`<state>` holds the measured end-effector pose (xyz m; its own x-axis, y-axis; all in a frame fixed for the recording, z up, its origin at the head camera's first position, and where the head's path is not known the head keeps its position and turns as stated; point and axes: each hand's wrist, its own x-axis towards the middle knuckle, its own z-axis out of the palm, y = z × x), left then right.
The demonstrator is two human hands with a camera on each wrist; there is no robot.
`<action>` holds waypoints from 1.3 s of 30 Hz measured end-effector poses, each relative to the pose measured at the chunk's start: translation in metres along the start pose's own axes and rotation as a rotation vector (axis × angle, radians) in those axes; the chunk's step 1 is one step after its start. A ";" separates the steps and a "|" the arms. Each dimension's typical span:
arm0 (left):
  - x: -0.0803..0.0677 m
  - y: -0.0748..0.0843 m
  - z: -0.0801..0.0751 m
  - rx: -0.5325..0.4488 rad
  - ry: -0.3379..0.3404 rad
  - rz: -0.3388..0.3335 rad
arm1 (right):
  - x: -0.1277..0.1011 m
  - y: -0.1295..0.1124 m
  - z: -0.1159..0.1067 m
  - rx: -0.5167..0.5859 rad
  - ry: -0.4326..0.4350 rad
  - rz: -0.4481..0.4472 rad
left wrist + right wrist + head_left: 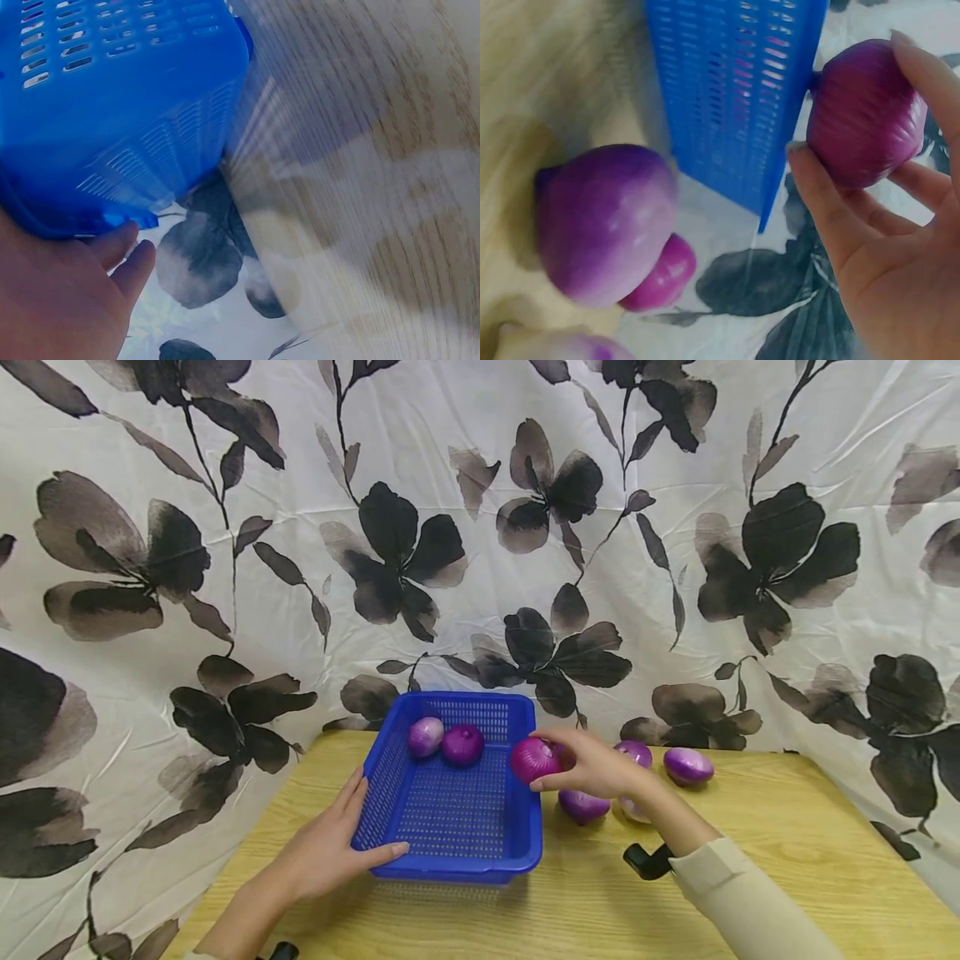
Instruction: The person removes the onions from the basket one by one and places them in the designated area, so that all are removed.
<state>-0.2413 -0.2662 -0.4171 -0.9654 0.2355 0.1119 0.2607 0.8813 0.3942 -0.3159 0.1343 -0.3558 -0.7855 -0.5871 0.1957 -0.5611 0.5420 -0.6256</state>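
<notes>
While your left hand (330, 847) rests flat against the near left corner of the basket (450, 852), fingers straight and thumb along the front rim, your right hand (596, 767) pinches an onion (534, 759) between thumb and fingertips, level with the basket's right rim. Inside the basket, head view: two onions at the far end, one pale (425, 736), one dark (462, 744), touching. On the table (750, 893), right of the basket: one onion (582, 806) under your right wrist, another (687, 765) further right, two more partly hidden behind the hand. Right wrist view adds what the head view lacks: your curled fingers (832, 217) round the held onion's ribbed skin, beside the slotted basket wall. Left wrist view shows only the basket's underside corner and your fingertips (135, 259) by it; the contents are out of sight there.
</notes>
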 end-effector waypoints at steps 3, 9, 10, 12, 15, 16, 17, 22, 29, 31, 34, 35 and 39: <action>0.001 0.001 -0.001 -0.007 -0.001 -0.005 | -0.012 0.003 -0.004 0.011 0.026 0.032; 0.002 -0.001 -0.001 -0.011 0.012 0.002 | -0.030 0.013 -0.016 -0.015 0.044 0.025; 0.002 -0.002 -0.001 -0.009 0.017 0.005 | -0.033 0.015 -0.017 -0.013 0.045 0.026; 0.002 -0.004 -0.001 -0.008 0.026 0.010 | -0.039 0.018 -0.019 -0.018 0.055 0.030; 0.002 -0.005 0.000 -0.008 0.037 0.018 | -0.050 0.023 -0.022 -0.021 0.068 0.039; 0.002 -0.005 0.000 -0.008 0.037 0.021 | -0.053 0.024 -0.023 -0.015 0.072 0.051; 0.002 -0.005 0.000 -0.008 0.033 0.022 | -0.058 0.026 -0.024 -0.016 0.076 0.062; 0.001 -0.005 0.000 -0.015 0.019 0.011 | -0.077 0.035 -0.032 -0.012 0.101 0.090; -0.001 -0.004 0.001 -0.010 0.036 0.024 | -0.103 0.051 -0.048 -0.014 0.164 0.123; -0.001 -0.003 0.002 -0.010 0.036 0.026 | -0.112 0.056 -0.052 -0.002 0.182 0.147; -0.001 -0.002 0.003 -0.009 0.032 0.025 | -0.126 0.062 -0.057 -0.004 0.212 0.180; -0.001 -0.002 0.003 -0.008 0.028 0.023 | -0.129 0.064 -0.058 -0.002 0.217 0.186; 0.001 -0.001 0.002 -0.008 0.018 0.016 | -0.141 0.073 -0.066 -0.026 0.250 0.228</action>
<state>-0.2427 -0.2658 -0.4197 -0.9610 0.2416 0.1348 0.2758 0.8743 0.3994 -0.2631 0.2967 -0.3788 -0.9293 -0.2854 0.2344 -0.3679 0.6594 -0.6556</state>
